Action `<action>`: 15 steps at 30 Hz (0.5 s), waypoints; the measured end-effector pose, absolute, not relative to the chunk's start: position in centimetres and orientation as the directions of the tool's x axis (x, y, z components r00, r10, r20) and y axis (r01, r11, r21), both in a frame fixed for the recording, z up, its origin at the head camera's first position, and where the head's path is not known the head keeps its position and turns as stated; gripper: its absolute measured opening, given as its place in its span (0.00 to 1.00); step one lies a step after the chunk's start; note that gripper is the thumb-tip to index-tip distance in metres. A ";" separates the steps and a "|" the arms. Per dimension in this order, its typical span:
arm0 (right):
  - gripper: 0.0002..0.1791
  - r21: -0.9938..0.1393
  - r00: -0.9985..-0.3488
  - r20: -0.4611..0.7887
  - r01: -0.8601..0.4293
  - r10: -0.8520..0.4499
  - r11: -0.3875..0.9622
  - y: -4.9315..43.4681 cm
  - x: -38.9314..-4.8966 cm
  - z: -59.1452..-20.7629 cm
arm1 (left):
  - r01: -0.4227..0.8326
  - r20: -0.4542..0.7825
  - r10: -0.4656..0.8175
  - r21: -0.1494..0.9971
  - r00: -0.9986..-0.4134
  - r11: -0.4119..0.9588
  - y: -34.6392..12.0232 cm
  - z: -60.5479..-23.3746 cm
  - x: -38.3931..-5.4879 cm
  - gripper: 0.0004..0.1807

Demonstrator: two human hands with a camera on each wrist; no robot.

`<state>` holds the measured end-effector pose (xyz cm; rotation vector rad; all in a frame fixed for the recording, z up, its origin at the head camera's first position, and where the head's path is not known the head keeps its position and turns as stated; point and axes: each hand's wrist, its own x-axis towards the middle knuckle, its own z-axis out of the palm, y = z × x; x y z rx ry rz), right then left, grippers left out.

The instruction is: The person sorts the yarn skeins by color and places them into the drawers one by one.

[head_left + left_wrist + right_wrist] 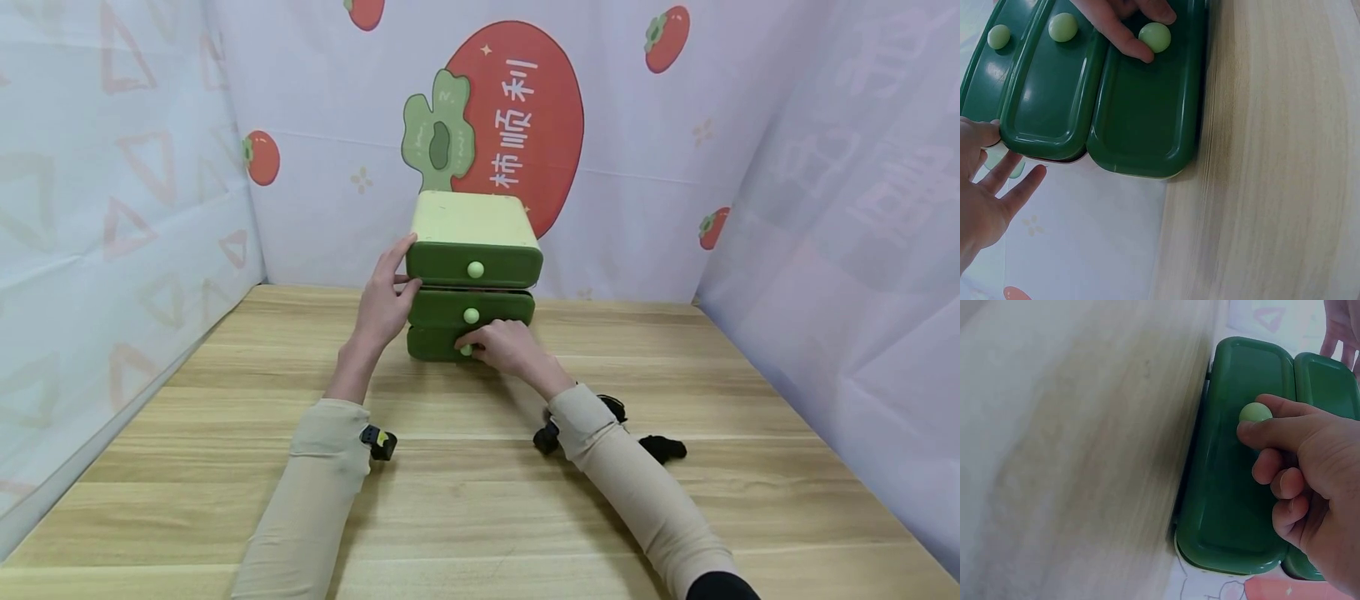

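Observation:
A small drawer cabinet with a cream top (472, 218) stands upright near the back of the table, with green drawer fronts stacked in three and a round pale green knob on each. At the bottom drawer (1141, 119), my right hand (513, 346) pinches the knob (1256, 412) between thumb and index finger; its other fingers curl below. My left hand (384, 304) is at the cabinet's left side, its fingers spread and thumb touching the front edge near the middle drawer (1047, 100). A narrow gap shows beneath the top drawer (442, 263).
The wooden table (465, 517) runs up to a printed cloth backdrop (330, 225), with cloth walls at both sides. Black straps (663, 448) show beside the right forearm, and small dark wrist cameras sit at both cuffs.

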<state>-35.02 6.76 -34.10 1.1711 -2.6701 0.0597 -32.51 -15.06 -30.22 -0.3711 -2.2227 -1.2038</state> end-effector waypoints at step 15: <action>0.13 0.053 -0.630 0.252 -0.749 -0.735 0.660 7.1 -35.0 -34.1 | 0.488 0.572 0.028 0.673 -0.820 0.555 -15.5 -30.4 -32.5 0.47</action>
